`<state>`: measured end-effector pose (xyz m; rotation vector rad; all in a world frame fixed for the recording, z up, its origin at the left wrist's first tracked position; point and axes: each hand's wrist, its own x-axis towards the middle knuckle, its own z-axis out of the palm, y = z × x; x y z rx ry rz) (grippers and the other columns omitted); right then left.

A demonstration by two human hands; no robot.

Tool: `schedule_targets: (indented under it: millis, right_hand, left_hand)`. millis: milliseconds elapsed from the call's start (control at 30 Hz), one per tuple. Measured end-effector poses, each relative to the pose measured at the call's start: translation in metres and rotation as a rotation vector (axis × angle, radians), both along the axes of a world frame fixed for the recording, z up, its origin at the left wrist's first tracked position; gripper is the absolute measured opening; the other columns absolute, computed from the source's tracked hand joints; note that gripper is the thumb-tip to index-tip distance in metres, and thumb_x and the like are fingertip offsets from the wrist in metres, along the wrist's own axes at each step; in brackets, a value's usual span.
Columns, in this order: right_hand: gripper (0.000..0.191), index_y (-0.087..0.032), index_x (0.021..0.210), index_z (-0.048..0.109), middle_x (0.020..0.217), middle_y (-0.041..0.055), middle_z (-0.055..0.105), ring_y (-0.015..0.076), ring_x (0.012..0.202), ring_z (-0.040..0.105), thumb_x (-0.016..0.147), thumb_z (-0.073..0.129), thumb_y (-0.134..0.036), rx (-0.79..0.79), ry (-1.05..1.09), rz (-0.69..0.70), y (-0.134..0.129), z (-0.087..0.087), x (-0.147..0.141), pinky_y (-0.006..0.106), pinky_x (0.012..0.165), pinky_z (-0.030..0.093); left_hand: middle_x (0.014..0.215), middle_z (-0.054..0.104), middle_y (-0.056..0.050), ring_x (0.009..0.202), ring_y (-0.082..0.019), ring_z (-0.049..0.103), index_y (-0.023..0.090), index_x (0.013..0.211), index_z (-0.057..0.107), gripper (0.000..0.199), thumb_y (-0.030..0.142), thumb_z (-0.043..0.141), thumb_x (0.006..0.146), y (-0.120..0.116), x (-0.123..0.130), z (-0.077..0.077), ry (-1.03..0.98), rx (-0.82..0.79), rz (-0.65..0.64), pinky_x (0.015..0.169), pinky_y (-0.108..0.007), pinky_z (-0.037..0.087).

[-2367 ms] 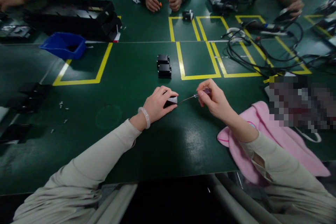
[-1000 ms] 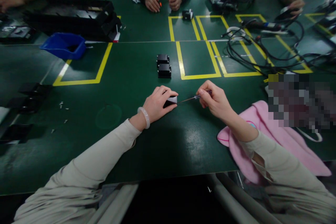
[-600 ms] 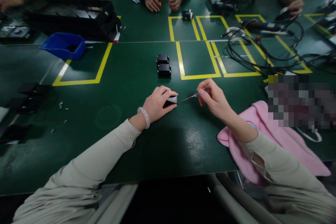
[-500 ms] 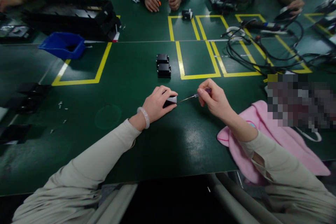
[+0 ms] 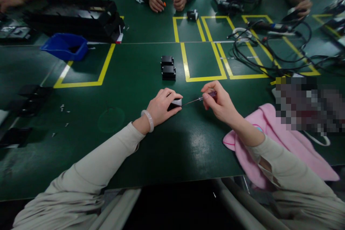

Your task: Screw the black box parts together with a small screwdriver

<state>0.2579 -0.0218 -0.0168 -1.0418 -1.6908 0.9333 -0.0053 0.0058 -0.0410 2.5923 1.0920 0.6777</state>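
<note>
My left hand (image 5: 163, 105) is closed round a small black box-shaped part (image 5: 176, 102) on the green table, its fingers over the top and thumb along the near side. In my right hand (image 5: 217, 100) is a screwdriver (image 5: 211, 95) with a dark purplish handle, pinched between thumb and fingers. Its thin metal shaft points left, and the tip meets the right end of the black part; whether it sits in a screw is too small to tell. Beyond my left hand stand two similar black box-shaped parts (image 5: 168, 72), one behind the other.
A blue bin (image 5: 65, 46) and a long black tray (image 5: 75, 18) stand at the back left. Small screws (image 5: 62, 107) lie to the left. Cables (image 5: 272, 55) tangle at the right, near a pink cloth (image 5: 265, 122). Co-workers' hands (image 5: 167, 2) rest across the table.
The index finger of my right hand has lifted slightly on the screwdriver handle. My left hand and the black part stay in place.
</note>
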Motion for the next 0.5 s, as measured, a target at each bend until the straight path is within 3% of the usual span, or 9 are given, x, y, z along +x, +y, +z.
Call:
schedule_targets:
  millis: [200, 400, 500]
  right_hand:
    - [0.035, -0.024, 0.091, 0.054, 0.059, -0.0068, 0.053, 0.011, 0.048, 0.05, 0.105, 0.059, -0.056, -0.014, -0.037, -0.012, 0.0003, -0.0007, 0.001, 0.028, 0.051, 0.037]
    - [0.032, -0.025, 0.106, 0.054, 0.067, -0.0066, 0.055, 0.0118, 0.052, 0.055, 0.104, 0.061, -0.056, -0.014, 0.004, -0.007, 0.0007, -0.003, 0.0016, 0.029, 0.054, 0.041]
    - [0.033, -0.024, 0.1, 0.054, 0.067, -0.0061, 0.056, 0.0106, 0.052, 0.055, 0.103, 0.062, -0.057, -0.021, -0.006, -0.014, 0.0011, -0.0027, 0.0021, 0.028, 0.053, 0.04]
  left_hand:
    - [0.123, 0.063, -0.01, 0.115, -0.028, 0.06, 0.022, 0.128, 0.062, 0.034, 0.03, 0.072, 0.096, 0.0005, -0.0007, -0.0004, 0.005, 0.0, -0.004, 0.095, -0.044, 0.055]
    - [0.123, 0.063, -0.01, 0.115, -0.028, 0.06, 0.022, 0.128, 0.062, 0.035, 0.029, 0.073, 0.096, 0.0004, -0.0003, -0.0004, 0.005, -0.004, -0.003, 0.094, -0.044, 0.055]
    - [0.123, 0.064, -0.01, 0.115, -0.028, 0.06, 0.02, 0.128, 0.063, 0.035, 0.027, 0.073, 0.095, 0.0002, -0.0004, -0.0004, -0.002, 0.01, -0.011, 0.093, -0.044, 0.055]
